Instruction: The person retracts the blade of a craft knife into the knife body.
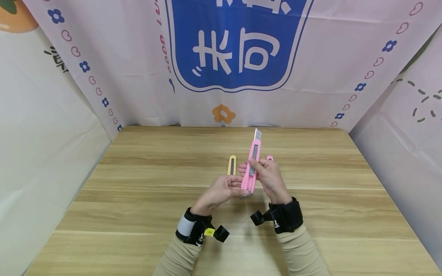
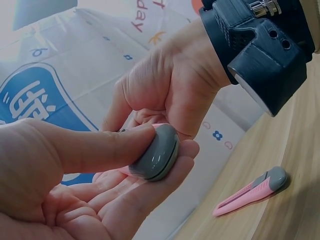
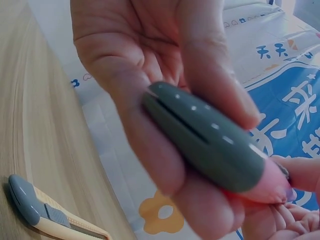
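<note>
Both hands hold a pink utility knife (image 1: 251,168) upright above the wooden table (image 1: 138,199), its metal blade (image 1: 257,134) extended at the top. My left hand (image 1: 237,188) pinches the knife's grey end cap (image 2: 156,155) between thumb and fingers; the same cap (image 3: 205,142) fills the right wrist view. My right hand (image 1: 254,165) is curled round the knife's middle, thumb lying on the front by the slider. A yellow utility knife (image 1: 231,165) lies on the table just left of the hands. A second pink knife (image 2: 250,192) lies behind the right hand.
A printed cloth backdrop (image 1: 238,57) hangs behind the table and along both sides. Black camera mounts (image 1: 276,218) sit on both wrists. The yellow knife (image 3: 45,215) has a grey cap and lies close under the hands.
</note>
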The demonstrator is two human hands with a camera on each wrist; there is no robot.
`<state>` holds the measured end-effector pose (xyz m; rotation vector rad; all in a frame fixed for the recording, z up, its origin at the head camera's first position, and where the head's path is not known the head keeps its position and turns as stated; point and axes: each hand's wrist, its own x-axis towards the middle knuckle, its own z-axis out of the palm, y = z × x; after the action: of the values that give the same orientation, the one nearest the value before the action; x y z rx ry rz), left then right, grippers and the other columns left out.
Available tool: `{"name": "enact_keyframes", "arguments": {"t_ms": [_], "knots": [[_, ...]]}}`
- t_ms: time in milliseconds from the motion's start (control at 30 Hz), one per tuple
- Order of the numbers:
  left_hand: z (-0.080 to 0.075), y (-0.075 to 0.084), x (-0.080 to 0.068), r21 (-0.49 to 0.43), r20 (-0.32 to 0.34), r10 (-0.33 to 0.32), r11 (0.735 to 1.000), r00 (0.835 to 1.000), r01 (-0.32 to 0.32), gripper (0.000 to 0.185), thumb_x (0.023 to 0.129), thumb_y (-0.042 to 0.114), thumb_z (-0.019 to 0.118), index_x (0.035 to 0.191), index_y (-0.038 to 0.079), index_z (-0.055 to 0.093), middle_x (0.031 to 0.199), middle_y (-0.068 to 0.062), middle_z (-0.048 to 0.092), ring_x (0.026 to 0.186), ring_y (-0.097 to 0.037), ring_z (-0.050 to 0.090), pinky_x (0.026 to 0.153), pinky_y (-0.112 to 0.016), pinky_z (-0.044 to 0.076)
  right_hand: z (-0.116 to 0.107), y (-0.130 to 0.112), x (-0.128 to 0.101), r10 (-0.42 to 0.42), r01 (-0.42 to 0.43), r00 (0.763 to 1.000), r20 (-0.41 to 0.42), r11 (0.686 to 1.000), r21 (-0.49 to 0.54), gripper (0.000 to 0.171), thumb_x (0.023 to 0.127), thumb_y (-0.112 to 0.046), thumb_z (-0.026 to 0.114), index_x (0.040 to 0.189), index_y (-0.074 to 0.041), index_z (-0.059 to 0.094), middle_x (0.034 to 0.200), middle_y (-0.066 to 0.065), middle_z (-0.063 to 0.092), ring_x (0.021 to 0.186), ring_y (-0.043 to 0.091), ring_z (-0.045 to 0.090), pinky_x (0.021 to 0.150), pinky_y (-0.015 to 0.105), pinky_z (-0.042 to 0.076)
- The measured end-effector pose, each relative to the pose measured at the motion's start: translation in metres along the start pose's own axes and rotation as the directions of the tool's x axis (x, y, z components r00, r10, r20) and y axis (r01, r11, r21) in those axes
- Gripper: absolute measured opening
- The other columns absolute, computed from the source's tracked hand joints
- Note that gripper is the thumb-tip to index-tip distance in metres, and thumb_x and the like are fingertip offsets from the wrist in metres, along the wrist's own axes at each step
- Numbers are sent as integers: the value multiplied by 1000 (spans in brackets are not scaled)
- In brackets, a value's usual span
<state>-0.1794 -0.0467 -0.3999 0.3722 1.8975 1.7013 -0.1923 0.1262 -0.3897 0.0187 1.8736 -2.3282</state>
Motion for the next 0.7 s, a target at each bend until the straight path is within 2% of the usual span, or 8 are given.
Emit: {"name": "enact_keyframes", "arguments": {"t_ms": [233,367,567,700], "knots": [[0,1,0,-2,0,-2,1000,1000,2,44,88,-1,62,130,-10,51,125,-28,62,111,-29,67,91,-27,59,-1,-2,-2,8,-8,1000,0,1000,-11,37,99,-10,52,124,17,51,88,0,78,83,10,75,83,26,61],[1,0,1,-4,2,-2,1000,1000,2,45,88,-1,62,130,-9,51,125,-28,62,111,-31,67,93,-29,58,-1,-3,-1,7,-7,1000,-7,1000,-16,37,99,-11,52,125,15,51,86,-3,78,85,10,75,82,24,61],[2,0,3,-18,-24,-27,999,999,27,44,88,5,65,130,-4,54,123,-24,65,107,-26,69,94,-30,58,-1,-5,-1,22,-22,999,-44,1000,-2,38,99,-15,52,126,12,52,84,-6,77,82,6,74,81,24,61],[4,0,4,-41,-9,-15,999,1000,15,40,90,5,64,127,-5,56,117,-25,68,106,-32,69,96,-36,57,-1,-5,0,14,-13,997,-74,1000,13,40,98,-17,54,126,11,53,88,-2,78,83,7,74,83,27,61]]}}
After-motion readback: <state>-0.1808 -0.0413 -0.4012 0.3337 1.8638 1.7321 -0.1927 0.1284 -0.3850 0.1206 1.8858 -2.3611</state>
